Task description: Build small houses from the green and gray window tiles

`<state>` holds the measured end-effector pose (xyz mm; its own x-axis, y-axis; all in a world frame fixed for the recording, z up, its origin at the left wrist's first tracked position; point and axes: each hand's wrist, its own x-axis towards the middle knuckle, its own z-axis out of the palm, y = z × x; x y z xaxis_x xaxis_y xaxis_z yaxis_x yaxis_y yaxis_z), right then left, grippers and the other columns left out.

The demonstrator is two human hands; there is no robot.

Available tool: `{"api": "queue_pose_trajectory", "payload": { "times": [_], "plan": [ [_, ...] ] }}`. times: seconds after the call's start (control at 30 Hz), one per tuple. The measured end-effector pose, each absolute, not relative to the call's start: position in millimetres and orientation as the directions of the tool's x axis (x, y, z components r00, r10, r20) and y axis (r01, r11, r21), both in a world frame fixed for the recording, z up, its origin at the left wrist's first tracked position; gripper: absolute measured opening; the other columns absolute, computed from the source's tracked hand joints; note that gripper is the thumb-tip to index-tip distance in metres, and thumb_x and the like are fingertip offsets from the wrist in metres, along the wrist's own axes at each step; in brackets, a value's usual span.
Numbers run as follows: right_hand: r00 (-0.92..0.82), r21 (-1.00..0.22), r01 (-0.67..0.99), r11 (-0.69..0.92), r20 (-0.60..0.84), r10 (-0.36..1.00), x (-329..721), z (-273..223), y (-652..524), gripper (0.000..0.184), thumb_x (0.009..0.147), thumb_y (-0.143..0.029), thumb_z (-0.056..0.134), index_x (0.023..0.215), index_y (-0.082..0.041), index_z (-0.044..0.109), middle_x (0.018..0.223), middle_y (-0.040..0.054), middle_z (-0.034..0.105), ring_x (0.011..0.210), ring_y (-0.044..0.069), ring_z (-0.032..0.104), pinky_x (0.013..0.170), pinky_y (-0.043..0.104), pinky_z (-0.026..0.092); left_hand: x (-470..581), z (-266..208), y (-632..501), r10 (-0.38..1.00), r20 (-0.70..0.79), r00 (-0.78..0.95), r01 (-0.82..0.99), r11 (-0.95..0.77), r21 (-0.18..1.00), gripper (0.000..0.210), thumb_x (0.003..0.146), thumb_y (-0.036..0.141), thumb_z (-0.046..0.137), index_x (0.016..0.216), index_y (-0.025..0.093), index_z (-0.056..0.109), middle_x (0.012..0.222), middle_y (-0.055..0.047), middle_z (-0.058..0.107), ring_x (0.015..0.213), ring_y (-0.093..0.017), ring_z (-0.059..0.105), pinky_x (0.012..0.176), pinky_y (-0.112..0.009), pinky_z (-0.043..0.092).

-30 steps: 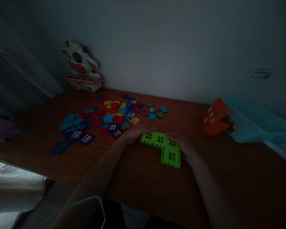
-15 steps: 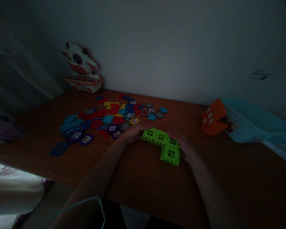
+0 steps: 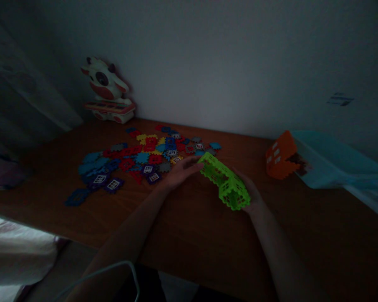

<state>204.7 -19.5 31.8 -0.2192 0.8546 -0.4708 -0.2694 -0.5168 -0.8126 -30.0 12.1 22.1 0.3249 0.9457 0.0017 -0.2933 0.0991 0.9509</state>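
Note:
Between my two hands is a bright green structure of joined interlocking plastic tiles [image 3: 222, 175] with window cut-outs, tilted so its hollow inside shows. My left hand [image 3: 183, 171] grips its far left end, thumb along the near edge. On the right side my right hand [image 3: 251, 193] is wrapped round the structure, its fingers partly hidden behind it. Left of my left hand lies a spread of loose interlocking tiles [image 3: 142, 157] in red, blue, purple, yellow and grey, some with white window frames.
An orange tile house piece [image 3: 275, 156] stands at the right, against a light blue plastic bin [image 3: 329, 161]. A toy cow keyboard [image 3: 110, 107] sits at the back left of the wooden table [image 3: 189, 243], near the wall. A pale cable [image 3: 113, 265] crosses the lower left.
The green structure has been lifted slightly and turned, so its open hollow end now faces me. My left hand has shifted with it and shows more of its thumb.

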Motion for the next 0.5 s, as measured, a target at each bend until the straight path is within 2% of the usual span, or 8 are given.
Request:
{"api": "queue_pose_trajectory", "payload": {
  "times": [0.07,0.2,0.5],
  "plan": [
    [-0.258,-0.801,-0.288,-0.525,-0.463,0.848,203.8,32.6,-20.3,0.042,0.080,-0.057,0.058,0.098,-0.021,0.072,0.098,0.0106,0.079,0.102,0.032,0.073,0.081,0.043,0.059,-28.9,22.3,11.4,0.954,-0.009,0.299,-0.300,0.103,0.948,0.053,0.071,0.045,0.085,0.115,0.020,0.074,0.125,-0.010,0.070,0.116,-0.027,0.063,0.104,-0.039,0.045],
    [-0.298,-0.799,-0.284,-0.531,-0.452,0.841,199.0,34.6,-24.0,0.049,0.077,-0.062,0.058,0.103,-0.023,0.072,0.102,0.0111,0.078,0.102,0.033,0.072,0.081,0.044,0.059,-30.5,22.9,12.3,0.942,-0.081,0.325,-0.380,0.209,0.901,0.047,0.068,0.048,0.086,0.101,0.016,0.076,0.115,-0.011,0.073,0.112,-0.028,0.065,0.099,-0.041,0.049],
    [-0.264,-0.846,-0.239,-0.476,-0.415,0.871,196.0,33.6,-24.3,0.042,0.068,-0.056,0.065,0.096,-0.025,0.073,0.100,0.0112,0.077,0.100,0.034,0.071,0.082,0.046,0.059,-33.7,22.8,13.1,0.923,-0.111,0.368,-0.405,0.267,0.874,0.040,0.069,0.045,0.086,0.096,0.016,0.076,0.113,-0.012,0.073,0.111,-0.027,0.065,0.100,-0.043,0.049]
  ]
}}
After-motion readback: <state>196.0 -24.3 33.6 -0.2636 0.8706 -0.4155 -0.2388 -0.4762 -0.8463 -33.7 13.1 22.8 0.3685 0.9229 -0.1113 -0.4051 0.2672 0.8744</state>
